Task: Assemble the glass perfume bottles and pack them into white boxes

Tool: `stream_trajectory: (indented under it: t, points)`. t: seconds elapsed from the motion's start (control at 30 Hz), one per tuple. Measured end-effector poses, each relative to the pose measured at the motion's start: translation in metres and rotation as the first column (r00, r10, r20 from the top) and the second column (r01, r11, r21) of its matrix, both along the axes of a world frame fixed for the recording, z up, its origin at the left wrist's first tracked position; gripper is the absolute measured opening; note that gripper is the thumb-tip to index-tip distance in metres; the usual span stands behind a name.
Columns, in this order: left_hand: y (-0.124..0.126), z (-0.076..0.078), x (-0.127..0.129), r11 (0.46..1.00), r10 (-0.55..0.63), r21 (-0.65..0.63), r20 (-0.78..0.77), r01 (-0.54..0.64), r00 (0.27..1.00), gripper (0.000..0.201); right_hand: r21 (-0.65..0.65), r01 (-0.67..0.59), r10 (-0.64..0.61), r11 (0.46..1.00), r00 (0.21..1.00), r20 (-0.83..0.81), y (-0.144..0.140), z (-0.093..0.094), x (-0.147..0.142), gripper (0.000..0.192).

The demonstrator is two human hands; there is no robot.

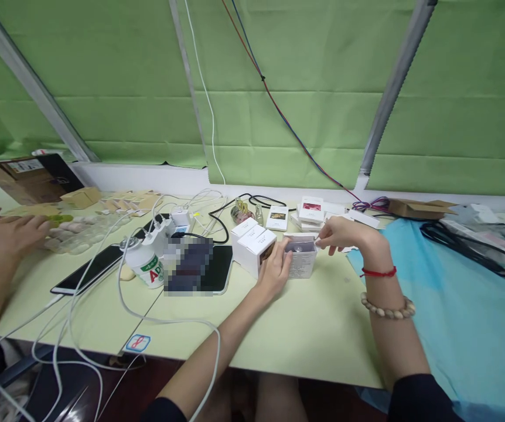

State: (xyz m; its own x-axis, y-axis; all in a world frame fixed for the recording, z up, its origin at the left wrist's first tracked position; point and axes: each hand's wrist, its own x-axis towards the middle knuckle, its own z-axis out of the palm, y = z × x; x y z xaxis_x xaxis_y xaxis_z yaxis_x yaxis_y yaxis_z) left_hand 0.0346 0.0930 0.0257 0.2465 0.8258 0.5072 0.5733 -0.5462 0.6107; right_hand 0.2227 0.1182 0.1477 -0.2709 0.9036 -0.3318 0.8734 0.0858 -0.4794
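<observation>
A small white box (302,265) stands on the table with its top open, and a grey inside with a round opening shows. My left hand (273,268) grips the box by its left side. At the upper right edge of the box, the thumb and forefinger of my right hand (343,234) are pinched together on its flap. Two closed white boxes (249,247) stand just left of my left hand. Behind them are several small glass bottles (244,212) with gold tops and a flat white box (277,218) with a dark picture.
More flat white boxes (311,209) are stacked at the back. To the left lie a phone (217,268), a white drink bottle (144,264) and tangled white cables. Blue sheeting (446,316) covers the right side. Another person's hands (21,231) work at the far left.
</observation>
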Motion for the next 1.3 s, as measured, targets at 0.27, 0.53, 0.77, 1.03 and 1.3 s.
stream_trajectory:
  t: [0.27,0.53,0.77,1.03,1.3]
  points:
    - [0.000,-0.001,0.001,0.999,0.025,-0.019,-0.106,-0.027,0.994,0.035,0.086,-0.018,0.020,0.996,1.000,-0.016,-0.010,0.008,-0.004,0.019]
    - [0.002,-0.003,0.001,1.000,0.019,0.013,-0.097,-0.018,0.995,0.035,0.047,-0.061,0.062,0.997,0.998,-0.024,-0.006,0.004,0.001,0.013]
    - [0.006,-0.010,-0.001,0.987,0.021,0.161,-0.096,-0.005,0.995,0.031,-0.035,-0.026,0.025,0.999,1.000,-0.015,0.008,-0.009,-0.013,0.042]
    - [0.007,-0.015,0.000,0.887,0.021,0.460,0.047,-0.040,0.999,0.026,-0.081,-0.187,0.183,0.979,0.981,-0.061,-0.007,0.004,-0.021,0.033]
    - [0.011,-0.016,0.001,0.878,-0.079,0.479,0.152,-0.003,0.985,0.020,-0.107,-0.168,0.163,0.980,0.985,-0.055,-0.006,0.004,-0.018,0.034]
